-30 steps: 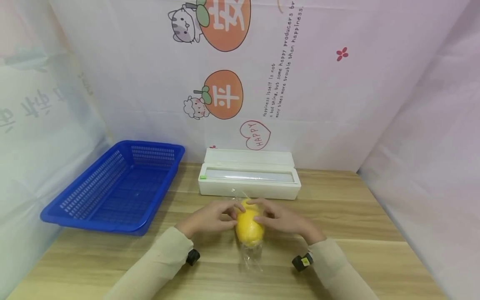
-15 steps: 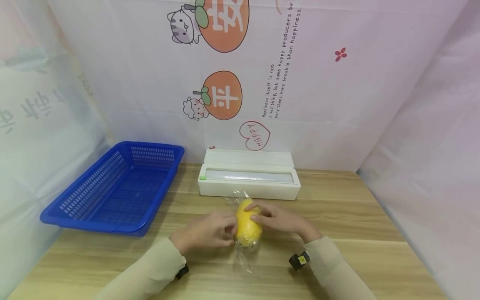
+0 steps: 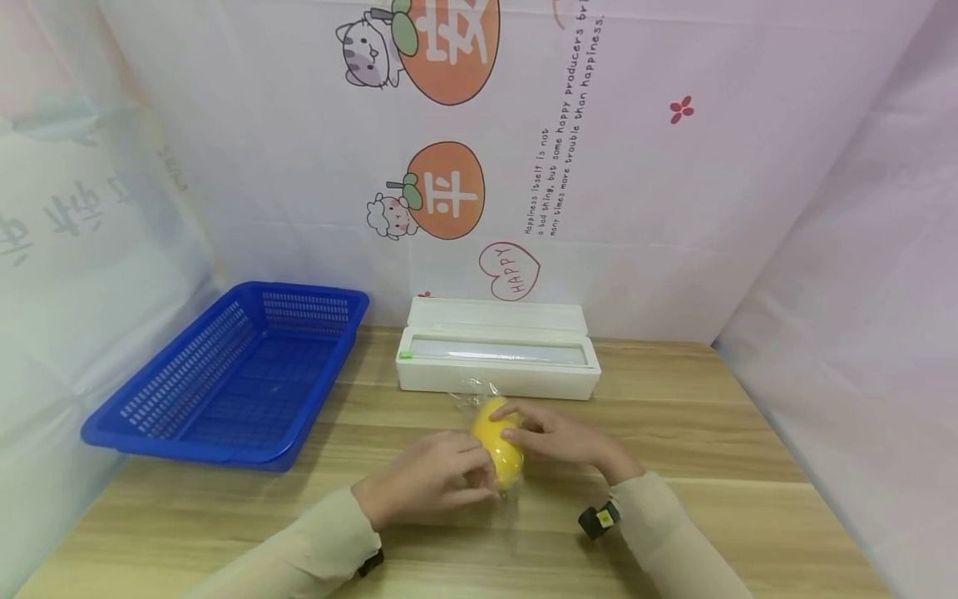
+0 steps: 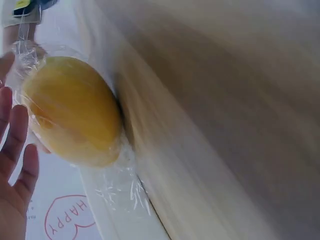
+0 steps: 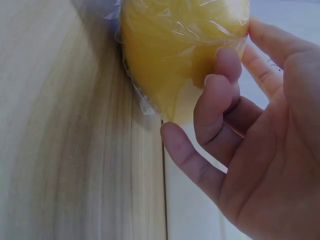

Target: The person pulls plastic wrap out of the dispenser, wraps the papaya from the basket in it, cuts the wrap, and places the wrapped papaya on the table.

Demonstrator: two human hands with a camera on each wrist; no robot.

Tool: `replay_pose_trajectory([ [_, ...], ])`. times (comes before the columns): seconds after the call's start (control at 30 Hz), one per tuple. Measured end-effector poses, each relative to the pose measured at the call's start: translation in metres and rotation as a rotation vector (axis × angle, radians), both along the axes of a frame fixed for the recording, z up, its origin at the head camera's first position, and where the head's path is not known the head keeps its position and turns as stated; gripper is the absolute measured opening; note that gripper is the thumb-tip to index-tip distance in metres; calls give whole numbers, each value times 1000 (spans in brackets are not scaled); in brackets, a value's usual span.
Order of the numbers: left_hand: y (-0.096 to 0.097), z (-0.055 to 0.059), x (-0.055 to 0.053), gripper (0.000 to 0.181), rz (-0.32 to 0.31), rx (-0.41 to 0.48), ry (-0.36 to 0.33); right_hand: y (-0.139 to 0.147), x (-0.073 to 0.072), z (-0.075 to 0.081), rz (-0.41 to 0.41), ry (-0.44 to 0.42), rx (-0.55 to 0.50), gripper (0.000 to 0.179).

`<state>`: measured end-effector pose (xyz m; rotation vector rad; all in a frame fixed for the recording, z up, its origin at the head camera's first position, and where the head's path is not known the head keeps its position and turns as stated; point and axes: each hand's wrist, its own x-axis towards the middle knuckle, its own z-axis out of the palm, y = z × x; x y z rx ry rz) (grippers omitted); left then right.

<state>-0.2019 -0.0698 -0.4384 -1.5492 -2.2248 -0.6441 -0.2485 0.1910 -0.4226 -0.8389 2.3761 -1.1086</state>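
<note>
A smooth yellow oval fruit (image 3: 504, 456), covered in clear plastic wrap (image 4: 122, 192), is between my hands near the middle of the wooden table. My right hand (image 3: 563, 434) holds it from the right, with thumb and index finger on its side and top. In the right wrist view the other fingers (image 5: 212, 107) curl beside the wrapped fruit. At the near end, my left hand (image 3: 437, 474) pinches at the film with thumb and index finger. Its remaining fingers (image 4: 17, 125) are loosely bent. Loose film sticks out beyond the fruit's far end.
Behind the fruit stands a white wrap dispenser box (image 3: 497, 380), its lid raised and a roll inside. A blue plastic basket (image 3: 295, 433) sits at the left. Printed white cloth (image 3: 636, 183) encloses the wooden table (image 3: 659, 399) at the back and sides.
My left hand has left the fruit's upper left side and come to its near end, first drawing back, then moving right. My right hand stays on the fruit, which has tilted slightly.
</note>
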Motion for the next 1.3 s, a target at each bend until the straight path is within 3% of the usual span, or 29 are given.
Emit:
replay_pose_trajectory([
  [0.13, 2, 2, -2, 10, -8, 103, -68, 0, 0, 0, 2, -7, -7, 33],
  [0.3, 4, -1, -14, 20, 24, 162, -133, 0, -1, 0, 10, -16, -13, 34],
  [0.4, 6, -4, -21, 25, 10, 200, -243, 0, -1, -1, 10, -23, -17, 35],
  [0.57, 6, -6, -28, 15, -44, 236, -456, 1, -2, -3, 19, -18, -19, 34],
  [0.73, 4, -7, -32, 8, -38, 236, -556, 2, 0, -5, 27, -4, -13, 38],
  [0.87, 2, -8, -33, 9, -14, 243, -611, 6, 5, -5, 43, -9, 18, 44],
  [0.97, 2, -7, -32, 9, -17, 245, -614, 10, 8, -8, 75, -22, 26, 49],
  [1.13, 2, -4, -31, 8, -7, 251, -589, 11, 13, -16, 124, 45, 39, 94],
  [1.3, 1, -3, -30, 8, 30, 245, -593, 4, 24, -21, 73, 136, 124, 123],
])
